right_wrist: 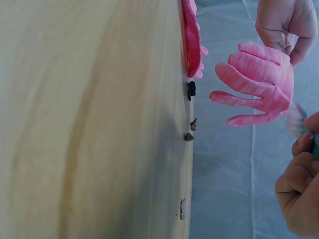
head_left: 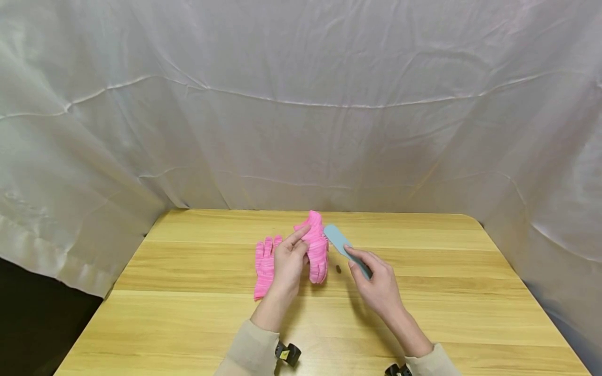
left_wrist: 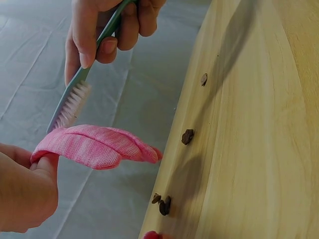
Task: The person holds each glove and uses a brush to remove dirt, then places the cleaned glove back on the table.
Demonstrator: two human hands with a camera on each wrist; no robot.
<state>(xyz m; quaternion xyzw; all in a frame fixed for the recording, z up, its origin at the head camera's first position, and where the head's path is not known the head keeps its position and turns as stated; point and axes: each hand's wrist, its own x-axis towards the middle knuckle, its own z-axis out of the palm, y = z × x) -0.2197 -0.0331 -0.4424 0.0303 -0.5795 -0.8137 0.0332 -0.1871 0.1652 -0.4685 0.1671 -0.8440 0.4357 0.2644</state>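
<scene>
My left hand (head_left: pixel 288 263) pinches a pink knitted glove (head_left: pixel 318 250) up off the table, its fingers dangling. A brush (head_left: pixel 336 238) with a blue-green handle is gripped in my right hand (head_left: pixel 378 284), thumb and fingers around the handle. In the left wrist view, the white bristles (left_wrist: pixel 73 105) meet the bent top of the held glove (left_wrist: pixel 94 144), near my left fingers. The right wrist view has the bristles (right_wrist: pixel 295 121) at the glove's edge. Flat on the table, left of my left hand and partly behind it, lies a second pink glove (head_left: pixel 264 266).
Several small dark bits lie on the wooden table (head_left: pixel 447 292), among them a brown lump (left_wrist: pixel 187 136) and a pale flat piece (left_wrist: pixel 204 79). A grey cloth curtain (head_left: pixel 301 146) hangs behind the table and at both sides.
</scene>
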